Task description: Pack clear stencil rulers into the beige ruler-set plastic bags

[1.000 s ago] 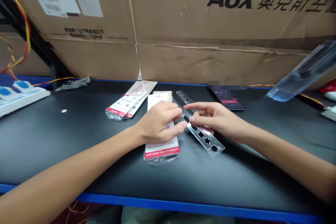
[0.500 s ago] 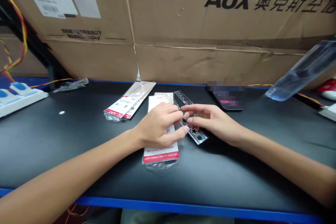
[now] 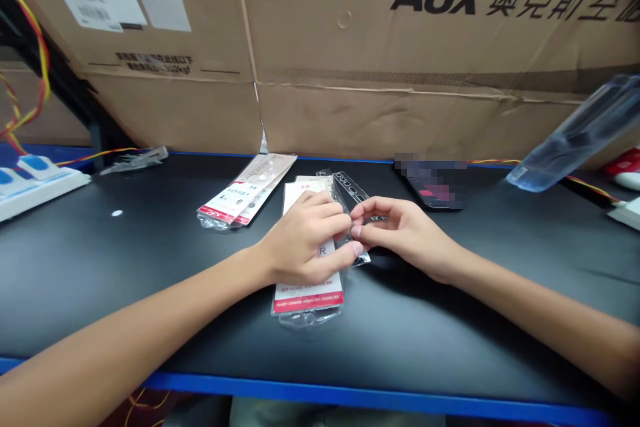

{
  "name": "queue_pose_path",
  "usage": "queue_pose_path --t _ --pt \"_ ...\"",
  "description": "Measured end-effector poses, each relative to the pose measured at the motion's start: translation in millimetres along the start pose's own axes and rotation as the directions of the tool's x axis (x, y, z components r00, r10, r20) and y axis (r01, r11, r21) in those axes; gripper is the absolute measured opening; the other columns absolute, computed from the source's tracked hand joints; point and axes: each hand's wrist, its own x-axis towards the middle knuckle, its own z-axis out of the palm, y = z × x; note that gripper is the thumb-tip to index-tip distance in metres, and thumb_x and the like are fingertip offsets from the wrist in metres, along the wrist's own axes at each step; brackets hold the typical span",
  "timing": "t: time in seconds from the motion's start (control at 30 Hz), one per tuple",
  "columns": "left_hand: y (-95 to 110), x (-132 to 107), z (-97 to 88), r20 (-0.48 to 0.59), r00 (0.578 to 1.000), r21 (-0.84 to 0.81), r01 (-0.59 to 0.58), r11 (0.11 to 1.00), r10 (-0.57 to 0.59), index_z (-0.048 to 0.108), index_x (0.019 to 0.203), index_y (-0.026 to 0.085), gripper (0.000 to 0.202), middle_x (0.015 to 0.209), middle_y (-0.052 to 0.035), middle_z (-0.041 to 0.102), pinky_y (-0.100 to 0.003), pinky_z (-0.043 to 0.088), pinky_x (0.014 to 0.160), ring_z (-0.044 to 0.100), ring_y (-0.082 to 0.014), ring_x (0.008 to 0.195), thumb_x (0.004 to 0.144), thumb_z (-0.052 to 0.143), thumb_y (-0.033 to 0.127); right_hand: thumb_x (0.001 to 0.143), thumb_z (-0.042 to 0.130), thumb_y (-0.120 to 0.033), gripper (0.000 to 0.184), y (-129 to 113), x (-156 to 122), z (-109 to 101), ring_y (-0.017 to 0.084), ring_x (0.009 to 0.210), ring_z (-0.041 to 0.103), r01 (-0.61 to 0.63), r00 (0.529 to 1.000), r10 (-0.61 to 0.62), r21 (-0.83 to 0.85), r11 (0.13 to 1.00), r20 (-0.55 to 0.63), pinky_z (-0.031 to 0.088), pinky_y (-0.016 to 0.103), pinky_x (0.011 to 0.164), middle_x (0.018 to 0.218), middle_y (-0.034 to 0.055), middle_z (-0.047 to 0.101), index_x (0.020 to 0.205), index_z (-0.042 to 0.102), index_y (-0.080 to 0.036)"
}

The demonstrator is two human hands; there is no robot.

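Note:
My left hand (image 3: pixel 305 237) lies over a white and red card packet in a clear plastic bag (image 3: pixel 307 300), its fingertips reaching the clear plastic stencil ruler (image 3: pixel 350 185). My right hand (image 3: pixel 405 233) pinches the same ruler between thumb and fingers, close to my left fingertips. The ruler stands nearly upright in view, its far end showing cut-out holes. My fingers hide its middle, and only a small lower corner (image 3: pixel 363 258) shows below them.
A second card packet (image 3: pixel 245 190) lies left of my hands on the black table (image 3: pixel 125 267). A blurred phone (image 3: pixel 433 183) lies far right of the ruler. Behind stands a large cardboard box (image 3: pixel 435 27). A power strip (image 3: pixel 35 180), wires and a clear plastic container (image 3: pixel 575 137) sit at the sides.
The ruler has swung from pointing lower right to nearly upright, and its lower end has slid under my fingers. My hands have drawn closer together.

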Motion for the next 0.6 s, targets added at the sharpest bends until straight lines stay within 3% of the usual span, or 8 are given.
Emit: queue_pose_path --t 0.2,0.6 --pt "0 0 -0.7 -0.01 1.0 0.015 0.015 1.0 -0.015 0.05 0.075 0.019 0.023 0.073 -0.0016 0.053 -0.038 0.038 0.082 0.045 -0.0196 0.079 0.092 0.052 0.034 0.074 0.071 -0.013 0.023 -8 -3 0 0.009 0.06 0.059 -0.031 1.0 0.031 0.031 0.999 0.006 0.049 0.023 0.061 0.078 -0.0029 0.063 0.096 0.064 -0.017" --pt "-17 -2 0.6 -0.081 0.988 0.061 0.135 0.989 -0.13 0.047 0.072 0.019 0.026 0.069 -0.0004 0.052 -0.036 0.038 0.078 0.043 -0.0177 0.075 0.095 0.05 0.03 0.072 0.065 -0.007 0.021 -13 -13 2 0.011 0.052 0.062 -0.16 0.969 0.166 -0.047 0.986 0.185 0.052 0.022 0.053 0.062 -0.0039 0.065 0.089 0.058 -0.019"
